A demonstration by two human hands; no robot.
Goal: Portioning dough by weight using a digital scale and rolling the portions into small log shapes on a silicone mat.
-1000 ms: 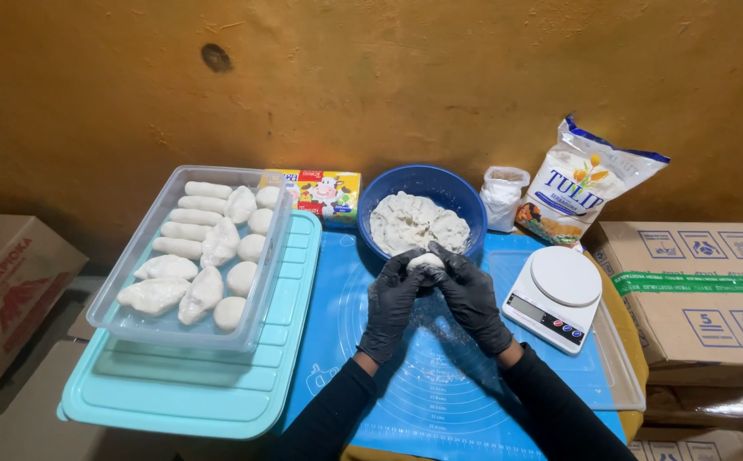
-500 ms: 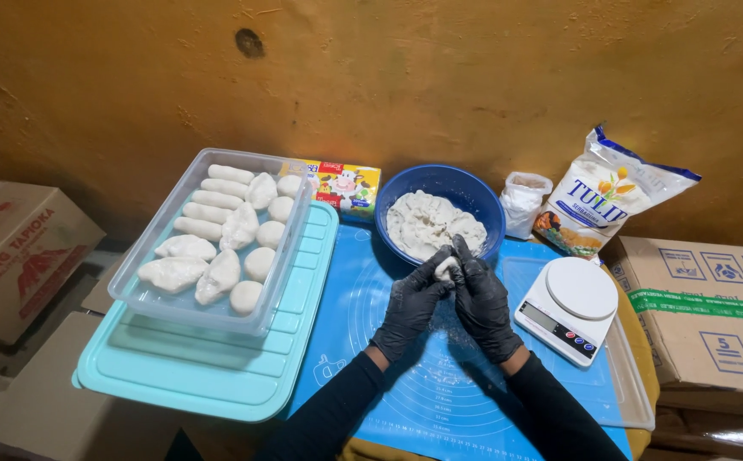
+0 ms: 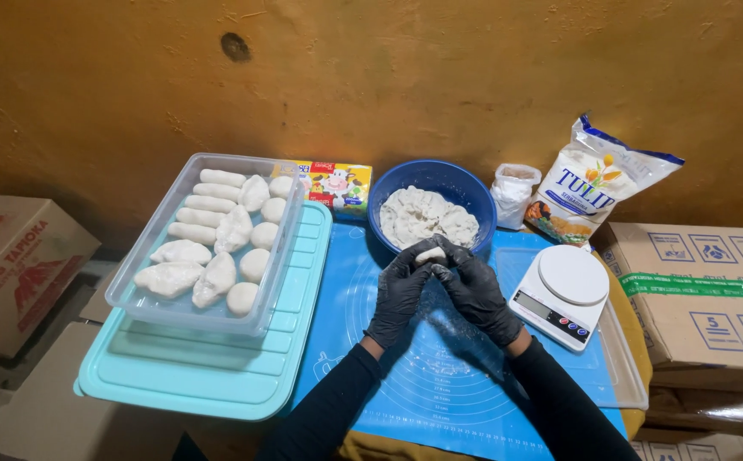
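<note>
Shaping a small lump of white dough, I am pressing it between both gloved hands just above the near rim of the blue bowl: the left hand is cupping it from one side and the right hand is closing over it from the other, fingertips of both curling onto the lump, so each hand is grasping the same piece. I am judging the step in hand to be the forming of one piece (how finished its shape is, I cannot tell, since the fingers are hiding most of it). The next move, as I am reading it, is calling for even pressure so the lump does not tear or stick to the gloves. Under my wrists the blue silicone mat is lying dusted with flour. To my left a clear tray is holding rows of shaped white pieces and is sitting on a turquoise lid. To my right a white kitchen scale is standing just beside my right forearm, with a flour bag and a small plastic bag behind it; the scale and the bowl are crowding the working space.
</note>
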